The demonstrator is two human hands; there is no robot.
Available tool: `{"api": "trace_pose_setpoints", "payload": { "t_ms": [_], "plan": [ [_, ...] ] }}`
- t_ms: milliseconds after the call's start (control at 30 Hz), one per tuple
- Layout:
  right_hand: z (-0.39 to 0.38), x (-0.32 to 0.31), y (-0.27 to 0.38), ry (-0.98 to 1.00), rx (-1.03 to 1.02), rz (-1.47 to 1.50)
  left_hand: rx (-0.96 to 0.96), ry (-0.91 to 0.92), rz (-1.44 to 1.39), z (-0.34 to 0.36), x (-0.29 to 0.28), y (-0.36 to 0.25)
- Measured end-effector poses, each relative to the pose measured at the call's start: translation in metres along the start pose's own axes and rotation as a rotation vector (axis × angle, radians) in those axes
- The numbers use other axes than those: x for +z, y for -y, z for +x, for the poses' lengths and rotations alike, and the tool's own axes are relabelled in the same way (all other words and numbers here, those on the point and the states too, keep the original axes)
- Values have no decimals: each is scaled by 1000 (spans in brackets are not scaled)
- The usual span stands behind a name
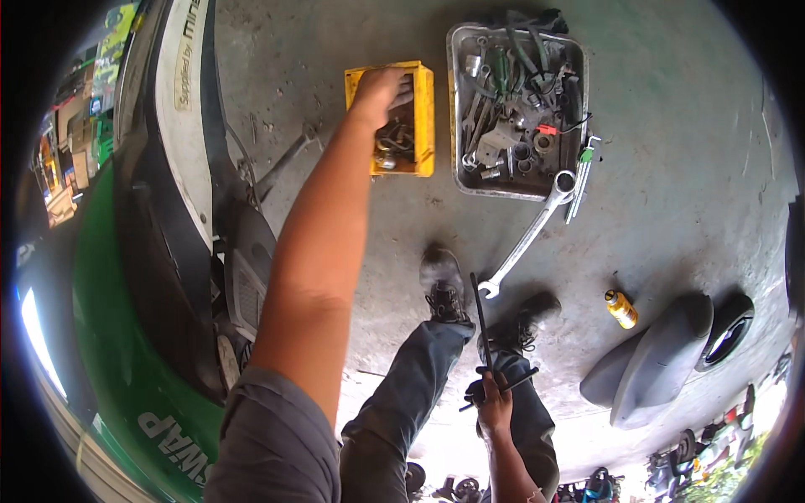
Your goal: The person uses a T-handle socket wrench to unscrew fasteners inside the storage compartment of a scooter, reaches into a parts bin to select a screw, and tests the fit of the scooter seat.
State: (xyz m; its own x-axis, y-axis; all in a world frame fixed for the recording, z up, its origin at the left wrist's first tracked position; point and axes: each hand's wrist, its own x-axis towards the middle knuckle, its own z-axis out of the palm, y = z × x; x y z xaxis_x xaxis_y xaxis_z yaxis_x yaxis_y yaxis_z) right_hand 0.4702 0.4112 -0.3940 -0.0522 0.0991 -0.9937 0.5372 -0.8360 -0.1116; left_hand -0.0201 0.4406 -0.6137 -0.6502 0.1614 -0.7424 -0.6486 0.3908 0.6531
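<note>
Left hand in the yellow bin, right hand on the T-handle.
Loose metal parts (pixel 387 158) lie in the near end of the yellow bin (pixel 425 126), nearer the wearer than the left hand (pixel 387 89), which reaches into the far end; whether its fingers grip anything cannot be told from this angle. The step in hand appears to be a reach into the bin; picking a part calls for a fingertip pinch. The right hand (pixel 495 406) is closed round a black T-handle tool (pixel 481 327) near its crossbar.
</note>
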Motion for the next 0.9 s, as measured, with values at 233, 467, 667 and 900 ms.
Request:
{"api": "trace_pose_setpoints", "payload": {
  "t_ms": [233,467,667,900],
  "plan": [
    [3,3,-3,-26,51,-44,710,48,1236,-71,-34,91],
    [5,10,-4,-29,83,-130,397,17,1521,-37,-20,90],
    [9,1,-15,-40,60,-159,357,32,1442,-72,-18,116],
    [9,11,-15,-63,89,-204,434,-131,1201,-120,-10,172]
  ]
}}
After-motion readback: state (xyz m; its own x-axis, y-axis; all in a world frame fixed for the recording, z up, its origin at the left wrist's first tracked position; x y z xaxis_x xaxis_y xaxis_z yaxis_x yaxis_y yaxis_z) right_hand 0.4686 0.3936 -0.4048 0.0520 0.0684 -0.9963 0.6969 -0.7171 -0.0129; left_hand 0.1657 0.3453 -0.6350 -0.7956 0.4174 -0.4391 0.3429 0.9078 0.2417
